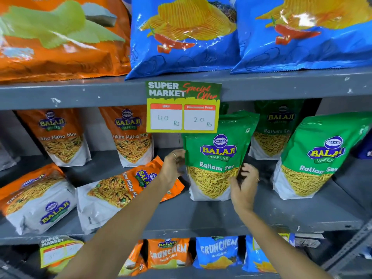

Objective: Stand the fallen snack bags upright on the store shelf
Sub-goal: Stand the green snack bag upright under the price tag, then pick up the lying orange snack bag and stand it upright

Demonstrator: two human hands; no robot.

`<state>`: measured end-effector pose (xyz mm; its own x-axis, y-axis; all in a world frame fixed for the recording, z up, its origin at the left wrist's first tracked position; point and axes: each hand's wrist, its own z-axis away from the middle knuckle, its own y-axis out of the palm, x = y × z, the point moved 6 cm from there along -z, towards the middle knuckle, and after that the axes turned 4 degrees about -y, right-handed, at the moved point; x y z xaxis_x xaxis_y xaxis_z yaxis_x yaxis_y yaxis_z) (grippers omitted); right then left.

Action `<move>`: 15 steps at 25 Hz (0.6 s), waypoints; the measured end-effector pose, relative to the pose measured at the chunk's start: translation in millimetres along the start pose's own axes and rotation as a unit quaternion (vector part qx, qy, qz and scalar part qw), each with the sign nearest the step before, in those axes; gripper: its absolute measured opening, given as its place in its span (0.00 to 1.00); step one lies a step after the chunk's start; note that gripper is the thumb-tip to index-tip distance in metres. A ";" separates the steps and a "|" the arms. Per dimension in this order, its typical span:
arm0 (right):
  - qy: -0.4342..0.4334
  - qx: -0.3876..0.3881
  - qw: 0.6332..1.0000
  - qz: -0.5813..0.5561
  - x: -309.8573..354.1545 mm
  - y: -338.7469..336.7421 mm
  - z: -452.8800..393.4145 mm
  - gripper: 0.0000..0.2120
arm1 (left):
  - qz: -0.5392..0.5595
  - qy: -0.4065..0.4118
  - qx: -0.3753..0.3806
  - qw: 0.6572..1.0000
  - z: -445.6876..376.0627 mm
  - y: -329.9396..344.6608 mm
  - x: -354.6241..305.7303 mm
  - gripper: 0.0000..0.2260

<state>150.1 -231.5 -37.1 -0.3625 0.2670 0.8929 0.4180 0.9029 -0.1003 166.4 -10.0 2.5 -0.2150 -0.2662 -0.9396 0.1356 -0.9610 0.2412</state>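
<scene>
**Words and numbers on the snack shelf**

A green and yellow price sign (182,106) hangs on the grey shelf edge (80,93). It says "SUPER MARKET" and "Special Offer". One white box says "40 Rs". The other says "20 Rs" under "Discounted Price".

The middle green bag (216,156) says "BALAJI WAFERS" and "Ratlami Sev". The green bag on the right (320,156) says the same.

The standing orange bag (131,135) says "BALAJI WAFERS" and "Tikha Mitha Mix". The fallen orange bag (120,190) has the same words.

Lower down, a small orange bag (168,253) says "BALAJI", "CRUNCHEM" and "Simply Salted". A small blue bag (218,251) says "CRUNCHEM" and "Masala Masti". Another sign (58,250) down there says "SUPER MARKET".
</scene>
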 end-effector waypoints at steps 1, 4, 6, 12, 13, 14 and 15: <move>-0.032 -0.025 0.999 0.035 9.2 -1.5 5.7 0.19 | -0.012 0.001 -0.007 1.000 1.7 -10.9 -5.9 0.09; -0.077 -0.032 0.990 0.118 31.9 8.0 29.0 0.17 | -0.071 0.012 -0.036 0.997 10.5 -54.3 -21.0 0.08; -0.083 -0.034 0.987 0.135 44.9 23.9 49.7 0.13 | -0.106 0.031 -0.093 0.989 16.2 -95.5 -30.5 0.10; -0.028 0.054 0.990 0.126 64.5 96.7 107.6 0.07 | -0.310 0.060 -0.175 0.933 9.5 -216.4 -53.1 0.09; -0.005 0.086 0.989 0.121 63.6 111.2 118.9 0.05 | -0.406 0.056 -0.156 0.899 7.6 -234.5 -52.1 0.04; 0.023 0.120 0.986 0.117 61.3 125.6 130.0 0.04 | -0.495 0.043 -0.131 0.858 7.6 -249.1 -48.0 0.05; 0.048 0.147 0.981 0.119 60.2 139.7 141.6 0.05 | -0.557 0.027 -0.109 0.823 5.1 -263.2 -42.1 0.11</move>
<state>68.8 -41.6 -59.5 -0.1972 0.4614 0.8650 0.2175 0.8809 -0.4203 134.8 253.8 -20.2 -0.2807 0.7802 -0.5590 0.0552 -0.5684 -0.8209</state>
